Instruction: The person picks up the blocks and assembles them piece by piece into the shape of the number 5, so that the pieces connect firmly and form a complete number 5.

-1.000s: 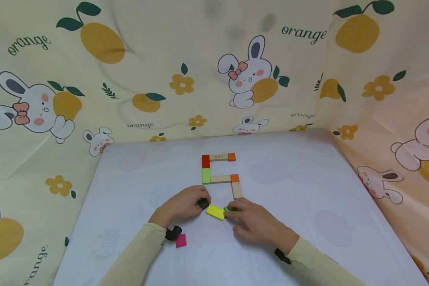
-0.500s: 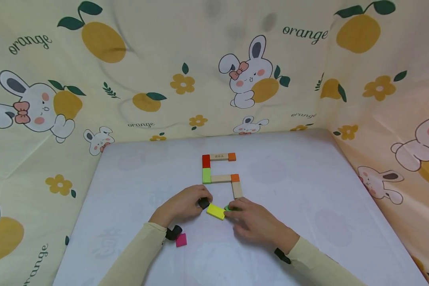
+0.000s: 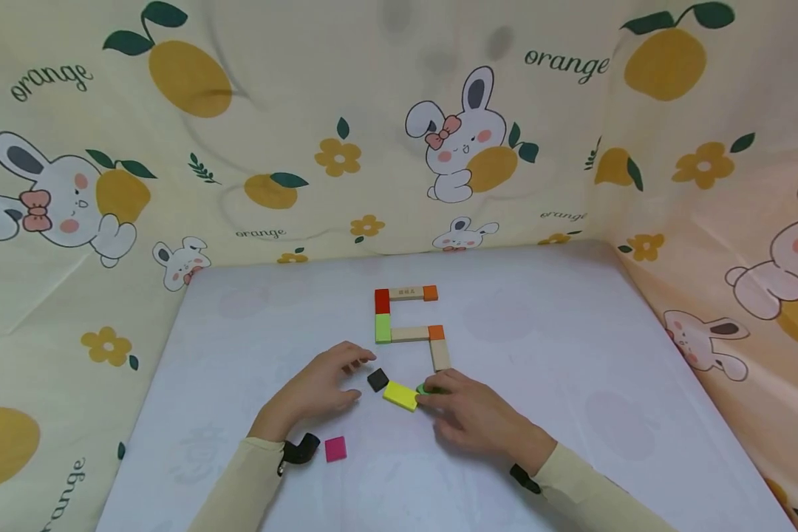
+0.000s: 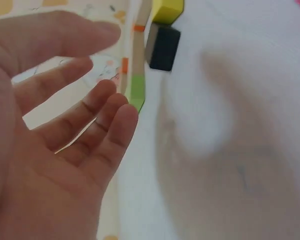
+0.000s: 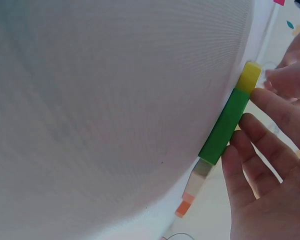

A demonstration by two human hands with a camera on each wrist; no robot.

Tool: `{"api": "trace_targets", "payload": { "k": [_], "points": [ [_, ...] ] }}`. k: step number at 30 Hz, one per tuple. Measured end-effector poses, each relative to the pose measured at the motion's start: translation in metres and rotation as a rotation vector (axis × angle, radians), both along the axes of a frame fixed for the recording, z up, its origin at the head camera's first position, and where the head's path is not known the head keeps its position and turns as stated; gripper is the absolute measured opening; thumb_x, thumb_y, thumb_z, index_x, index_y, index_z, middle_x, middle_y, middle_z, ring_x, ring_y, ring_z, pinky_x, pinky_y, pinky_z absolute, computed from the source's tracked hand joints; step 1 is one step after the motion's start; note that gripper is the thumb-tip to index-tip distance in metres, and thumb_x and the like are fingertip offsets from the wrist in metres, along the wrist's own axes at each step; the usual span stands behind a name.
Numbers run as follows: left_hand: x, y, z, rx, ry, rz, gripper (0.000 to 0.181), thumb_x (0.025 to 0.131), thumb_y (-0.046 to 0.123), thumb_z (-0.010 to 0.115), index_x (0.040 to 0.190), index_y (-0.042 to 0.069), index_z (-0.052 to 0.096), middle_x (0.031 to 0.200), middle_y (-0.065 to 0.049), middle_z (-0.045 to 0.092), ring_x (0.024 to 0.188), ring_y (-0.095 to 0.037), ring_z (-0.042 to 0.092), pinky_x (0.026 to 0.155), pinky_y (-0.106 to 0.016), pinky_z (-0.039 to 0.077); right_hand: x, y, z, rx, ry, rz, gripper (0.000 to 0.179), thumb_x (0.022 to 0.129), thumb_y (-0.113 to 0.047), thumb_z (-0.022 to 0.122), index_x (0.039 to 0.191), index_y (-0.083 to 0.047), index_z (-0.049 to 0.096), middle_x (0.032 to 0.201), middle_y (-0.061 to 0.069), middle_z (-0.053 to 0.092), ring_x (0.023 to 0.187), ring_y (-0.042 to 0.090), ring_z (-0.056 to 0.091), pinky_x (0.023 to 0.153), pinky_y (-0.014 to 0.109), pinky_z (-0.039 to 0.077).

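Note:
My left hand [image 3: 312,388], fingers spread and holding nothing, hovers just left of a black block [image 3: 377,380]. In the left wrist view the same black block [image 4: 164,47] lies apart from the fingers. The black block's corner meets a yellow block [image 3: 400,396], which slants down to the right. Beyond it lies a green block [image 3: 422,388], mostly hidden by my right hand [image 3: 475,414]. From the right wrist view, several straight fingertips touch the side of the green block [image 5: 225,125], and the thumb stands off it.
Above stand joined blocks: a red block [image 3: 382,301], a light green block [image 3: 382,329], plain wooden blocks [image 3: 410,335] and orange blocks [image 3: 436,332]. A pink block [image 3: 335,448] lies alone near the left wrist. A patterned cloth [image 3: 372,148] walls the white table [image 3: 572,332].
My left hand has let go of the black block and drawn back to the left with its fingers opened. The black block stays in place. My right hand has not visibly moved.

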State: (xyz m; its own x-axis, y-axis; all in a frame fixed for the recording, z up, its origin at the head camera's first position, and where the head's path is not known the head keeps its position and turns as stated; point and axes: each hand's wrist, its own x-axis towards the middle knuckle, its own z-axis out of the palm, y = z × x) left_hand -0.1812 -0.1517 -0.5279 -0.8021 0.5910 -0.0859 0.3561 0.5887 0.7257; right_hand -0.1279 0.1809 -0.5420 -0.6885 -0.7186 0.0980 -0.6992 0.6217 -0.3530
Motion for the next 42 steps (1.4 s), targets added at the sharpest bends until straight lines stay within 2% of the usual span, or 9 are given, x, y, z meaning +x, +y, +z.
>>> {"api": "trace_targets", "payload": {
  "k": [3,7,13,18,22,27,32,36,42],
  "points": [
    [0.012,-0.012,0.007,0.006,-0.013,0.006,0.054,0.091,0.006,0.084,0.141,0.011,0.066,0.135,-0.003,0.064,0.115,-0.024,0.060,0.100,-0.049,0.055,0.000,0.000,-0.002,-0.018,0.021,0.003,0.041,0.095,-0.018,0.076,0.136,-0.016,0.077,0.136,0.000,0.065,0.132,0.020,0.055,0.102,0.040,0.056],
    [0.032,-0.026,0.010,-0.047,-0.067,-0.011,0.050,0.089,0.011,0.087,0.136,0.015,0.070,0.132,0.002,0.063,0.113,-0.023,0.059,0.100,-0.050,0.054,0.000,-0.001,-0.004,-0.044,0.044,0.014,0.040,0.094,-0.016,0.077,0.134,-0.014,0.078,0.134,0.002,0.065,0.130,0.021,0.056,0.099,0.040,0.058],
    [0.059,-0.040,0.001,-0.069,-0.097,-0.044,0.041,0.090,0.014,0.087,0.128,0.025,0.075,0.126,0.011,0.061,0.109,-0.017,0.058,0.096,-0.041,0.056,0.001,-0.001,-0.003,-0.026,0.043,0.002,0.040,0.095,-0.016,0.077,0.135,-0.014,0.078,0.135,0.001,0.065,0.130,0.021,0.056,0.100,0.040,0.057],
    [0.073,-0.044,-0.008,-0.060,-0.113,-0.065,0.044,0.090,0.009,0.086,0.128,0.028,0.075,0.122,0.015,0.060,0.109,-0.010,0.058,0.095,-0.033,0.056,0.000,-0.001,-0.002,-0.016,0.043,-0.003,0.041,0.095,-0.017,0.077,0.136,-0.014,0.077,0.135,0.000,0.064,0.131,0.021,0.055,0.101,0.040,0.057],
    [0.077,-0.042,-0.010,-0.050,-0.082,-0.077,0.042,0.091,0.006,0.085,0.126,0.027,0.077,0.118,0.016,0.061,0.107,-0.009,0.057,0.093,-0.031,0.057,0.000,-0.001,-0.003,-0.020,0.047,-0.006,0.041,0.095,-0.018,0.078,0.135,-0.014,0.078,0.135,0.000,0.065,0.131,0.020,0.055,0.101,0.040,0.057],
    [0.078,-0.041,-0.012,-0.042,-0.036,-0.085,0.036,0.091,0.003,0.085,0.119,0.025,0.079,0.112,0.017,0.061,0.103,-0.007,0.058,0.092,-0.031,0.056,0.001,-0.001,-0.002,-0.020,0.032,-0.013,0.041,0.095,-0.018,0.077,0.136,-0.016,0.078,0.135,-0.001,0.064,0.132,0.019,0.054,0.101,0.038,0.057],
    [0.070,-0.042,-0.009,-0.047,-0.031,-0.054,0.033,0.092,0.005,0.085,0.118,0.024,0.079,0.110,0.017,0.062,0.099,-0.008,0.059,0.087,-0.031,0.058,0.001,0.000,-0.002,-0.036,0.041,-0.011,0.041,0.094,-0.017,0.078,0.135,-0.015,0.078,0.134,-0.002,0.065,0.132,0.019,0.055,0.100,0.038,0.057],
    [0.054,-0.044,-0.003,-0.069,-0.022,0.023,0.033,0.091,0.005,0.085,0.119,0.021,0.080,0.111,0.015,0.063,0.097,-0.011,0.060,0.083,-0.031,0.058,0.002,0.000,-0.001,-0.028,0.029,-0.017,0.041,0.095,-0.018,0.077,0.136,-0.016,0.078,0.135,-0.002,0.064,0.133,0.018,0.054,0.101,0.038,0.057],
    [0.020,-0.039,0.006,-0.068,-0.001,0.106,0.039,0.091,0.004,0.086,0.127,0.015,0.080,0.116,0.011,0.066,0.104,-0.015,0.061,0.092,-0.040,0.058,0.002,0.000,-0.001,-0.028,0.025,-0.011,0.041,0.095,-0.018,0.077,0.136,-0.015,0.078,0.135,0.000,0.065,0.132,0.020,0.055,0.102,0.039,0.057]
  ]
}}
